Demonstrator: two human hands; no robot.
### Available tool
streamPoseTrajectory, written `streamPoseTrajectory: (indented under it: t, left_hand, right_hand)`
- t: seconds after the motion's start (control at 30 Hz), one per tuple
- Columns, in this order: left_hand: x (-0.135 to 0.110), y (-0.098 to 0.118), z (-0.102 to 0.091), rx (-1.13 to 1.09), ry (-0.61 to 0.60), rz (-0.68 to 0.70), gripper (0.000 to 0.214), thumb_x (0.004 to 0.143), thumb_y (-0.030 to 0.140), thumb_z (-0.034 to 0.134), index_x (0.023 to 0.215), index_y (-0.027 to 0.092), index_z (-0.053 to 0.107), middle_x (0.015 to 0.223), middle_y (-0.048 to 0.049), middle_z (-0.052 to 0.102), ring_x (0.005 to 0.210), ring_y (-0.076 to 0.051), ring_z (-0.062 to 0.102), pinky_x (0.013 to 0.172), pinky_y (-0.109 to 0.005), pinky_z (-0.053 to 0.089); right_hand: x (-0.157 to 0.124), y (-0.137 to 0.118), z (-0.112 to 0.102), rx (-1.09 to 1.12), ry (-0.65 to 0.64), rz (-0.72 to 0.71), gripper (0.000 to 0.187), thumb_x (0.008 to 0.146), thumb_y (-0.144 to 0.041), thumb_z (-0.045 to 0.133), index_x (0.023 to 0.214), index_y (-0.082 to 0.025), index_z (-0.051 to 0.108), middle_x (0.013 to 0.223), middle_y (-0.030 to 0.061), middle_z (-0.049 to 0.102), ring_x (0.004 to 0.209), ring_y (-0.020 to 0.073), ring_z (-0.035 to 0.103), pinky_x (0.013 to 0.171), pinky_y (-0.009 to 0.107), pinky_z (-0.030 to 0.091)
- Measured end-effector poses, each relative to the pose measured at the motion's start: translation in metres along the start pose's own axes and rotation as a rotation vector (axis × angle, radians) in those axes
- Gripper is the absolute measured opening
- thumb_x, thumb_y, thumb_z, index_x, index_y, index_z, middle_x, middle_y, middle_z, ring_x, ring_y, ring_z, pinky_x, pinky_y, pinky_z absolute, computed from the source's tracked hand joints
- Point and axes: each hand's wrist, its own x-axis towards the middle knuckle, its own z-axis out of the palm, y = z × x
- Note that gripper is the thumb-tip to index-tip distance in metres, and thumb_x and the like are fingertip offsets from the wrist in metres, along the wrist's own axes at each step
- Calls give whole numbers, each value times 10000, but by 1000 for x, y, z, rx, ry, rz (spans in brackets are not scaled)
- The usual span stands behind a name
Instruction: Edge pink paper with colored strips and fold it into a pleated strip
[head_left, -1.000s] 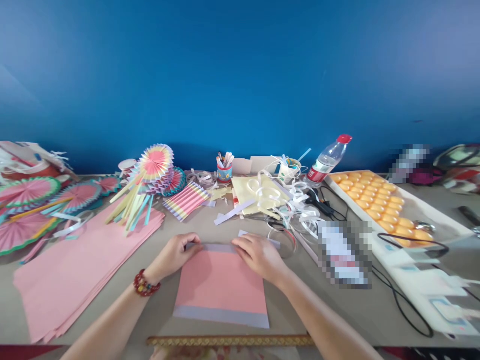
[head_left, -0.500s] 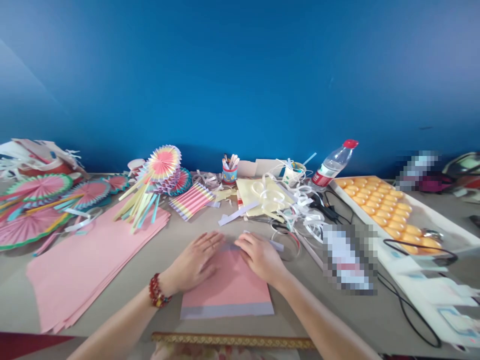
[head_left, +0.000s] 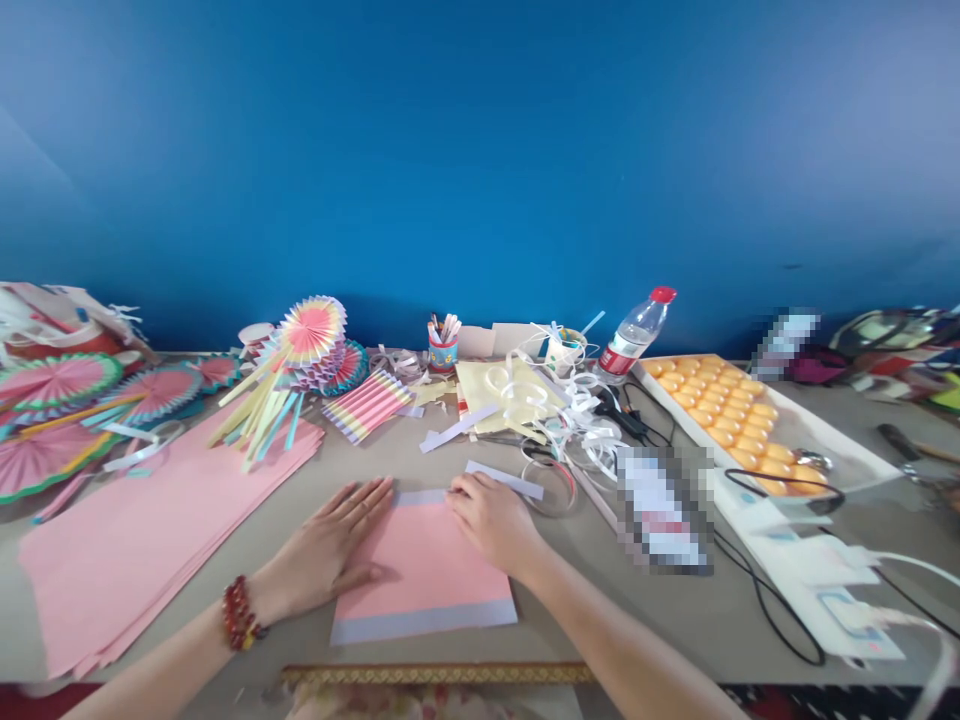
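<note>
A pink paper sheet (head_left: 427, 560) lies flat before me, with a pale purple strip (head_left: 427, 622) along its near edge and another purple band (head_left: 420, 497) along its far edge. My left hand (head_left: 334, 545) rests open on the sheet's left side, fingers stretched out and thumb lying on the pink. Loosely bent, the fingers of my right hand (head_left: 491, 520) press down on the far right corner; its thumb is hidden. Just behind that hand is a loose purple paper strip (head_left: 506, 480).
Left lie a stack of pink paper (head_left: 142, 540) and pleated paper rosettes (head_left: 313, 330). A pleated striped sheet (head_left: 369, 405), pen cup (head_left: 443, 345), tangled white strips (head_left: 581, 410) and bottle (head_left: 637, 330) stand behind. A tray of yellow domes (head_left: 720, 410) and power strip (head_left: 832, 580) are right.
My left hand has slid left, off the far band, uncovering more of it. My right hand stays at the far right corner. The view has turned slightly to the right.
</note>
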Motion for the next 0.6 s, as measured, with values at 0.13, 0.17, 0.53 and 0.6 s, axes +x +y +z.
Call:
streamPoseTrajectory:
  t: [0.13, 0.17, 0.53, 0.6]
  left_hand:
    - [-11, -3, 2, 51, 52, -72, 833, 931, 649, 402, 1560, 211, 76, 1584, -93, 237, 1437, -272, 303, 1193, -428, 216]
    - [-12, -3, 3, 55, 62, -78, 834, 929, 650, 406, 1560, 210, 81, 1582, -95, 243, 1434, -271, 310, 1194, -428, 218]
    - [-12, -4, 9, 55, 58, -67, 859, 932, 637, 422, 1560, 186, 48, 1594, -109, 198, 1461, -272, 243, 1206, -454, 165]
    - [-12, -4, 8, 42, 56, -67, 870, 927, 643, 426, 1560, 185, 42, 1594, -111, 198, 1460, -274, 244, 1206, -455, 166]
  right_hand:
    - [0, 4, -8, 51, -3, -8, 173, 909, -162, 534, 1001, -208, 674, 1074, 57, 649, 965, 202, 575, 800, 313, 477]
    - [-1, 8, -13, 71, 2, -12, 183, 907, -162, 534, 1005, -212, 680, 1083, 55, 652, 974, 200, 580, 809, 314, 477]
    - [-15, 45, -35, -148, 65, 184, 279, 775, -19, 529, 916, -195, 693, 873, 98, 695, 886, 245, 616, 818, 363, 459]
    - [-2, 47, -34, -133, 75, 170, 241, 799, -32, 529, 870, -188, 699, 837, 92, 694, 864, 237, 622, 806, 349, 464]
